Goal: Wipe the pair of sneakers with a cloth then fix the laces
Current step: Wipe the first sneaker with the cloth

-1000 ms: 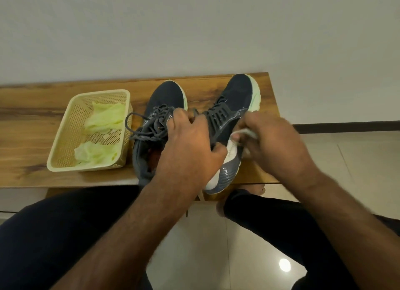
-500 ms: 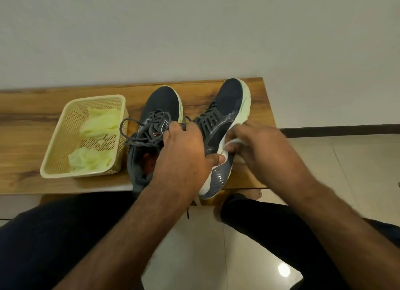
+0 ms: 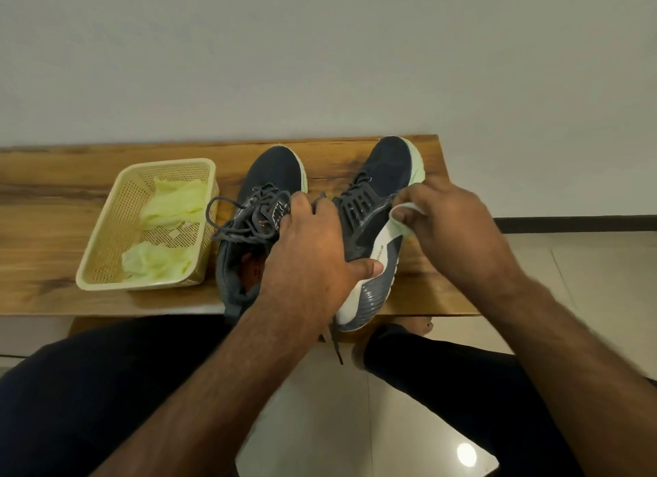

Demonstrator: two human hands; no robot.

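Note:
Two dark navy sneakers with pale green soles stand on a wooden bench point(image 3: 53, 209), toes toward the wall. The left sneaker point(image 3: 270, 177) has loose grey laces spilling to its left. The right sneaker point(image 3: 384, 177) is tilted, showing its white and grey side. My left hand point(image 3: 313, 256) grips the right sneaker at its collar, thumb pressed on the white side panel. My right hand point(image 3: 448, 227) pinches a small pale cloth point(image 3: 401, 220) against the sneaker's outer side by the lace eyelets. Most of the cloth is hidden under my fingers.
A pale yellow plastic basket point(image 3: 106, 249) stands on the bench left of the sneakers, with two crumpled light green cloths point(image 3: 170, 206) inside. My legs in dark trousers and a bare foot are below the bench edge, over a glossy tiled floor point(image 3: 586, 263).
My right hand with the cloth slid along the right sneaker's side toward the toe. My left hand kept its hold on the sneaker. The view shifted slightly.

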